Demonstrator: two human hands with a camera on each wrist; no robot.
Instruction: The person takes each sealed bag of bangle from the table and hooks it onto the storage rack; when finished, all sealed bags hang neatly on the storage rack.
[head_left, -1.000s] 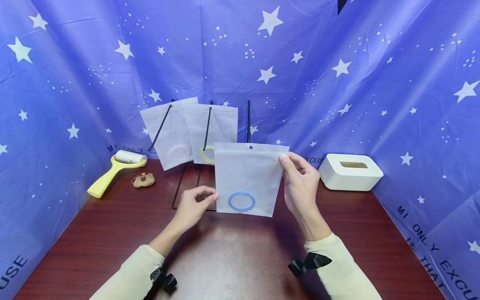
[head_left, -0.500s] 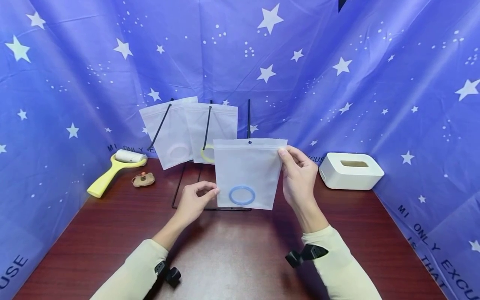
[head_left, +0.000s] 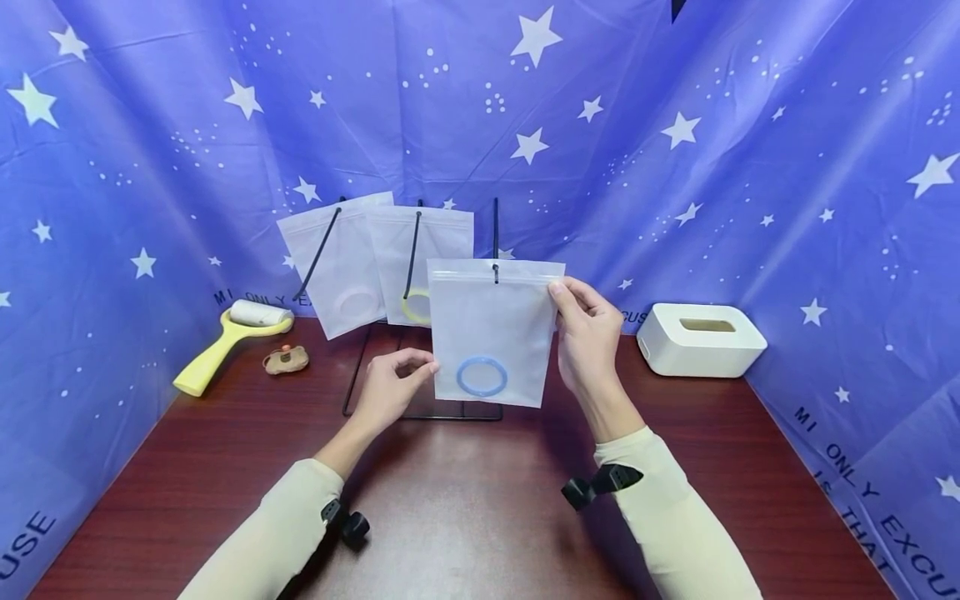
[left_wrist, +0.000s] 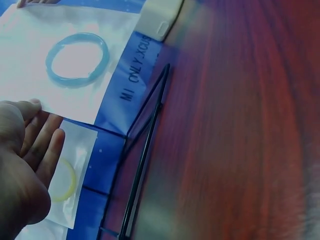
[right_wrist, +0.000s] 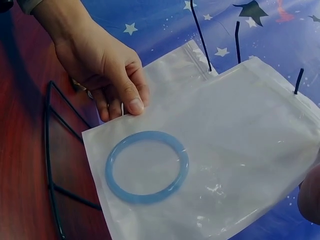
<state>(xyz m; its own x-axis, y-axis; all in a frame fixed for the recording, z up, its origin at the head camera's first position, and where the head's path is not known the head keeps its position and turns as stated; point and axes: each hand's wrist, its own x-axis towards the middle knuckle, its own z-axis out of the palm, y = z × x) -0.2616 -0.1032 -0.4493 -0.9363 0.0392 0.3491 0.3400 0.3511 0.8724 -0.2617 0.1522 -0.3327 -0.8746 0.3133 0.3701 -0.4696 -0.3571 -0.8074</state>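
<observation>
A whitish zip bag (head_left: 487, 321) stands upright in front of a black wire rack, with a blue ring like a bangle (right_wrist: 147, 198) inside near its bottom. My left hand (head_left: 386, 390) pinches the bag's left edge low down, between thumb and forefinger. High on the opposite edge, my right hand (head_left: 590, 337) pinches the bag just below the zip strip. A black hook (head_left: 496, 275) shows its tip through the hole in the bag's top. In the right wrist view the hook tip (right_wrist: 299, 81) pokes out beyond the bag's face.
Two similar bags hang on the rack's other hooks: one with a pale pink ring (head_left: 358, 302), one with a yellow ring (head_left: 414, 317). A yellow lint roller (head_left: 217, 354) and a small brown item (head_left: 286, 360) lie left. A white tissue box (head_left: 701, 340) stands right.
Both hands have raised the bag and moved it toward the rack. The hook's tip now shows through the bag's hole, which earlier was in front of the hook.
</observation>
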